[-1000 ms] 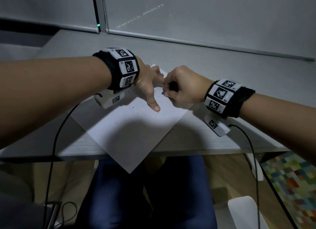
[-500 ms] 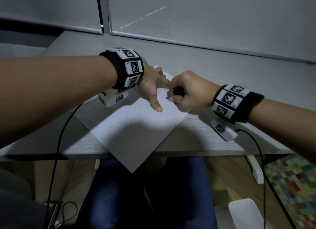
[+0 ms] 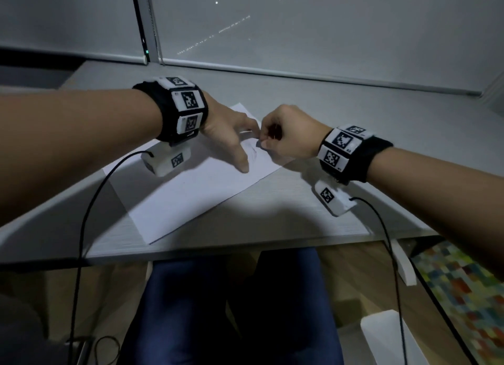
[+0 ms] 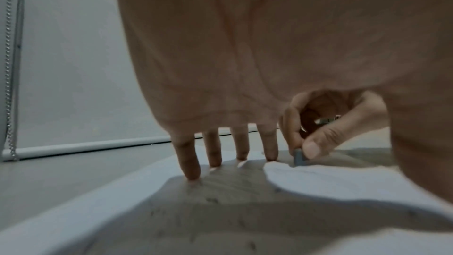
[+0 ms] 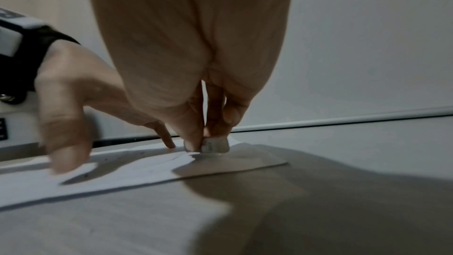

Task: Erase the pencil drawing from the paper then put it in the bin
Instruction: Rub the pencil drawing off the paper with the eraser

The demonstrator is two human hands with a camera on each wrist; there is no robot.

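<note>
A white sheet of paper lies on the grey desk, with faint pencil lines near its far corner. My left hand presses on the sheet with straight, spread fingertips and the thumb stretched toward me. My right hand pinches a small eraser between thumb and fingers, its lower end touching the paper by the pencil lines. The eraser also shows past my left fingers. Dark eraser crumbs dot the sheet.
A white bin stands on the floor at lower right, below the desk edge. A colourful rug lies beside it. Cables hang from both wrists. Closed window blinds run along the back of the desk. My legs are under the desk.
The paper now lies wholly on the desk instead of overhanging its front edge. My right hand with the eraser has shifted slightly along the pencil lines. The left hand stays pressed on the sheet.
</note>
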